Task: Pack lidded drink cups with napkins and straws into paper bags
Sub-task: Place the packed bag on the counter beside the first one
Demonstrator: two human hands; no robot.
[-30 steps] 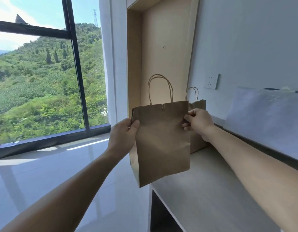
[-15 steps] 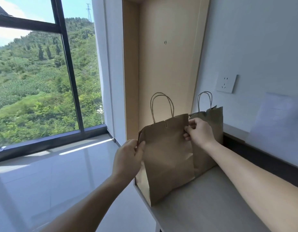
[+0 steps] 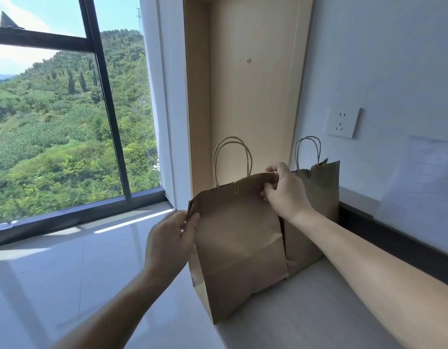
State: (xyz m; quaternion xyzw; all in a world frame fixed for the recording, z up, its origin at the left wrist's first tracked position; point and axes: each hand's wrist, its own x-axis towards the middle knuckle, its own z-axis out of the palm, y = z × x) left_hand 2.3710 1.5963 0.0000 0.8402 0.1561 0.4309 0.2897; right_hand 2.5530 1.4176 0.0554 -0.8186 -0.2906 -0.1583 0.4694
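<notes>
A brown paper bag with twisted paper handles stands at the left end of the pale counter, its bottom corner over the counter's edge. My left hand pinches the bag's upper left corner. My right hand pinches its upper right corner at the rim. A second brown paper bag stands upright just behind it, against the wall. No cups, napkins or straws are in view.
A wooden niche panel rises behind the bags. A wall socket and a pale sheet sit on the wall to the right. Left of the counter lies a glossy tiled floor below a large window.
The bag came down from the air onto the counter's left end, in front of the second bag. Both hands kept their grip on its top corners.
</notes>
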